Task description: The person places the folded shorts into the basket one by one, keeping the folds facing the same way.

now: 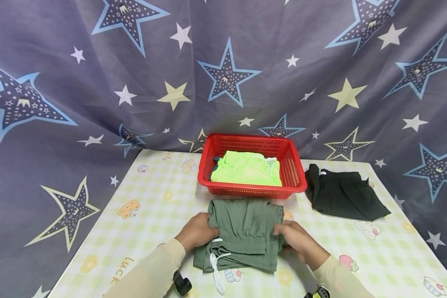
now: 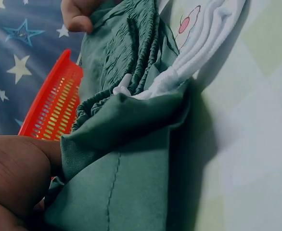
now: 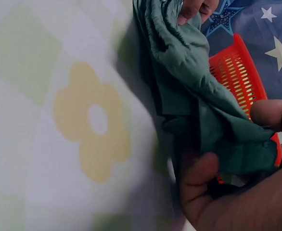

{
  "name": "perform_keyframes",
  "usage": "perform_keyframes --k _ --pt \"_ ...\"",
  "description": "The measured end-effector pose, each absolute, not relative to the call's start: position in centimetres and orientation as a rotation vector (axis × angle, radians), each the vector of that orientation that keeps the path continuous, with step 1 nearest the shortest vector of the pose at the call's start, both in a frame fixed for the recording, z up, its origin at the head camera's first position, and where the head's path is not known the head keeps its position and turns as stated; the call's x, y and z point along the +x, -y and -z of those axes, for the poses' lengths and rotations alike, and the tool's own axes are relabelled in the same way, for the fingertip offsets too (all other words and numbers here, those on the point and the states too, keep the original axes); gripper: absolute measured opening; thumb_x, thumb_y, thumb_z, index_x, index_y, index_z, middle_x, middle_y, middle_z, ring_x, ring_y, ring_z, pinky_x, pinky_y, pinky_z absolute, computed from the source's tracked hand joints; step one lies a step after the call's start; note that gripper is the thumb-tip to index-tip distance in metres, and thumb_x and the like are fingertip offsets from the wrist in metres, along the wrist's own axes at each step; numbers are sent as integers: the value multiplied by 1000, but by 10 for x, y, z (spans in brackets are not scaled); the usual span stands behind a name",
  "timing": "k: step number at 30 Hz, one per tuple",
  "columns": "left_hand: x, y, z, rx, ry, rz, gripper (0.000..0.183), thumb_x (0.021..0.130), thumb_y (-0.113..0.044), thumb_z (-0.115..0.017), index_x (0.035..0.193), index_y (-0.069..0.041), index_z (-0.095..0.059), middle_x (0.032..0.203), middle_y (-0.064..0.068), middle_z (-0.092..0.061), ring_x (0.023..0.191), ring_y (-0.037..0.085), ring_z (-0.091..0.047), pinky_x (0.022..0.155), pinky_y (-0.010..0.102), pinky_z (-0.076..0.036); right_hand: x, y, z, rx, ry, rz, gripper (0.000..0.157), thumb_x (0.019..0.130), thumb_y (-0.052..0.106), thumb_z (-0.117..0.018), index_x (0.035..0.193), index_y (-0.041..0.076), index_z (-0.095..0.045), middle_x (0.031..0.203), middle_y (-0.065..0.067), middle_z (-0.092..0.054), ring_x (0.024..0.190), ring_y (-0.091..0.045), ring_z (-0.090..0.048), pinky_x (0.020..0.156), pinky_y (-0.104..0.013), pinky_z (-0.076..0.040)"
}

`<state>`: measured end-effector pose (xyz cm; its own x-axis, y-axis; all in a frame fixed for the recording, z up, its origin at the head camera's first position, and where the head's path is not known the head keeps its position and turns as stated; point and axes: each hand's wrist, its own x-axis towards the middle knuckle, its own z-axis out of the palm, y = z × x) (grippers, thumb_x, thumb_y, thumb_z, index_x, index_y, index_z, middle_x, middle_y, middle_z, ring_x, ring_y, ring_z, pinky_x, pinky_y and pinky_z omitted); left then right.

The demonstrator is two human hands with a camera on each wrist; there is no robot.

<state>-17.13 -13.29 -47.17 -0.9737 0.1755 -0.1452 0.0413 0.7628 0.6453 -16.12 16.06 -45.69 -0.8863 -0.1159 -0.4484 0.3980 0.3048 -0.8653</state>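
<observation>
Folded dark green drawstring pants (image 1: pixel 242 223) lie in front of me, their gathered waistband toward me. A knotted white drawstring (image 1: pixel 217 269) trails from the waistband onto the table. My left hand (image 1: pixel 198 231) grips the left side of the fold, thumb on top. On the opposite side my right hand (image 1: pixel 296 239) pinches the other edge. In the right wrist view, thumb and fingers stand on either side of the green cloth (image 3: pixel 237 154). The left wrist view shows the cloth (image 2: pixel 131 192) raised in a fold beside the left hand (image 2: pixel 16 178).
Just beyond the pants stands a red slotted basket (image 1: pixel 251 190) holding a neon yellow-green garment (image 1: pixel 246 167) and other clothes. Black shorts (image 1: pixel 346 194) lie at the right of the table. A starry curtain (image 1: pixel 223 62) hangs behind the checked tablecloth (image 1: pixel 152 186).
</observation>
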Motion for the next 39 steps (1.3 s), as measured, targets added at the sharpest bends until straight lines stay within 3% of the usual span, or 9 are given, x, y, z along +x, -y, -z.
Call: perform_keyframes --k 3,9,15,20,23,28,30,33,39 --pt "-172 133 472 201 -2731 -1043 11 72 -18 -66 73 -11 -58 67 0 -53 61 15 -47 57 31 -42 -160 -164 457 216 -2106 1657 38 81 20 -55 113 -1 -57 95 -11 -64 81 -22 -62 59 -39 -52" --pt "-171 142 470 231 -2541 -1252 16 82 -23 -63 90 -9 -62 82 1 -59 73 15 -53 66 32 -45 -156 -166 464 183 -2029 1653 49 84 20 -59 124 -4 -44 89 -14 -66 65 -20 -64 42 -30 -48" --pt "-168 152 473 170 -2340 -1470 49 79 -11 -63 124 1 -45 101 8 -61 85 17 -59 71 34 -48 -156 -171 470 180 -2045 1628 49 81 12 -62 124 -3 -45 83 -14 -66 51 -14 -57 38 -26 -43" --pt "-167 152 478 208 -2442 -1468 70 75 -3 -66 137 -9 -35 104 10 -59 83 19 -54 73 34 -43 -156 -173 473 140 -2107 1651 49 79 7 -63 124 -3 -45 82 -13 -64 53 -16 -58 37 -28 -43" --pt "-165 150 477 220 -2487 -1465 67 74 0 -66 133 -20 -41 98 7 -55 78 20 -48 71 33 -40 -153 -173 471 118 -2148 1679 48 80 6 -63 124 -2 -46 81 -13 -64 55 -19 -59 37 -29 -44" --pt "-163 150 470 297 -2442 -1504 37 79 1 -60 107 -22 -66 112 2 -57 103 22 -52 85 41 -42 -148 -173 463 90 -2213 1713 46 80 5 -64 123 -1 -48 80 -14 -63 56 -22 -60 36 -32 -44" --pt "-163 150 469 330 -2441 -1490 27 83 -3 -59 100 -21 -69 121 0 -56 119 23 -46 95 45 -37 -148 -173 462 94 -2234 1706 46 80 5 -64 123 -1 -49 80 -14 -63 57 -23 -61 36 -34 -45" --pt "-163 149 472 337 -2437 -1452 14 88 -16 -62 98 -21 -70 119 -2 -58 121 24 -45 97 47 -35 -149 -174 464 114 -2261 1650 46 82 9 -63 124 -2 -48 81 -13 -63 56 -23 -61 38 -36 -47" --pt "-160 149 475 316 -2506 -1342 26 80 -33 -73 102 -21 -66 120 1 -56 119 23 -45 95 47 -37 -151 -175 472 166 -2285 1536 51 81 12 -59 127 -1 -41 82 -14 -62 54 -23 -59 40 -38 -48"
